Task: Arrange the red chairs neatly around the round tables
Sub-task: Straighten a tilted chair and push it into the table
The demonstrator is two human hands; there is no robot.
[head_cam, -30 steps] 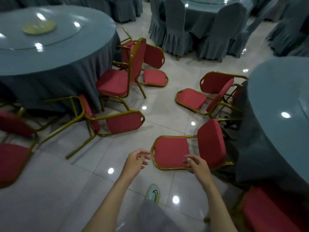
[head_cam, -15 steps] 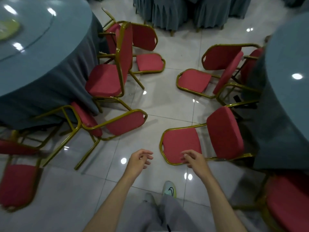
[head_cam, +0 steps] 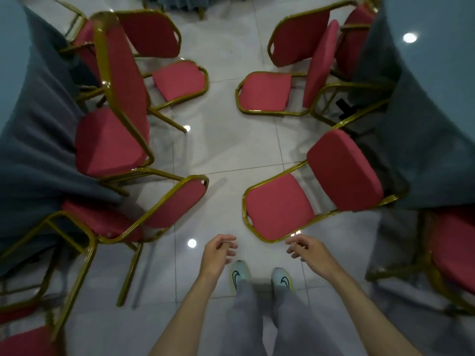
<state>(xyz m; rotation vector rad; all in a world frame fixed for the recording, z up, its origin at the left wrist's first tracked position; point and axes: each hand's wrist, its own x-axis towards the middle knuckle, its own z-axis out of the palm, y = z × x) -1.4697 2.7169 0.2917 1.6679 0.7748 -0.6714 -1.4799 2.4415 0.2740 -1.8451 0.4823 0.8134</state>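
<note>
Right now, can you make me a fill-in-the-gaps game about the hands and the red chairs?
1. The left hand and the right hand both hold ____.
2. The nearest chair, just beyond the right hand, lies on its ____, not on its legs.
3. Its cushions are red and its frame is coloured ____.
4. On the floor, the two shoes stand on shiny white ____.

Missing words: nothing; back; gold; tiles.

2 pale sneakers stand side by side on the glossy white tiled floor, under grey trousers.
</note>
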